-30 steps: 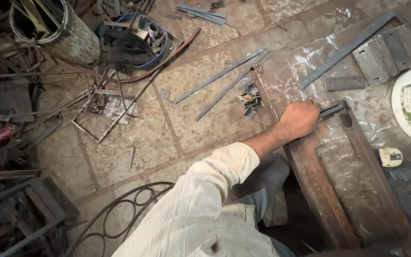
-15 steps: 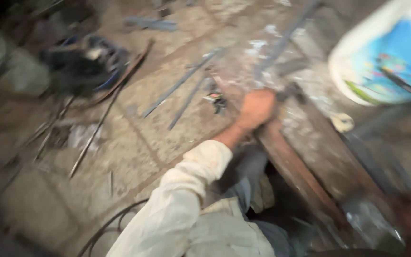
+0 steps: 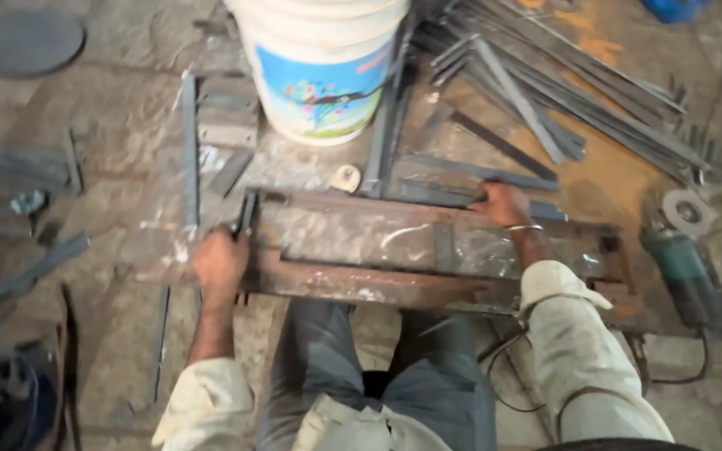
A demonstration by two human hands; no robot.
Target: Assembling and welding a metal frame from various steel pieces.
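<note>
A rusty rectangular metal frame (image 3: 378, 284) lies flat on the stone floor in front of my knees. My left hand (image 3: 221, 263) is closed on the frame's left end, where a dark metal piece (image 3: 246, 214) sticks out past my fingers. Over on the far rail, towards the right, my right hand (image 3: 503, 205) grips the frame, a thin bangle on its wrist. Both sleeves are pale. My legs, in grey trousers, sit under the near rail.
A white plastic bucket (image 3: 319, 67) stands just beyond the frame. Several steel strips (image 3: 561, 100) are piled at the back right. An angle grinder (image 3: 685, 267) with its cable lies at the right. Flat bars (image 3: 190, 150) and a round dark disc (image 3: 27, 38) lie at the left.
The view has swung right, away from the scrap pile, so the whole frame is centred. My right hand has come into view on the far rail. My left hand stays on the frame's end.
</note>
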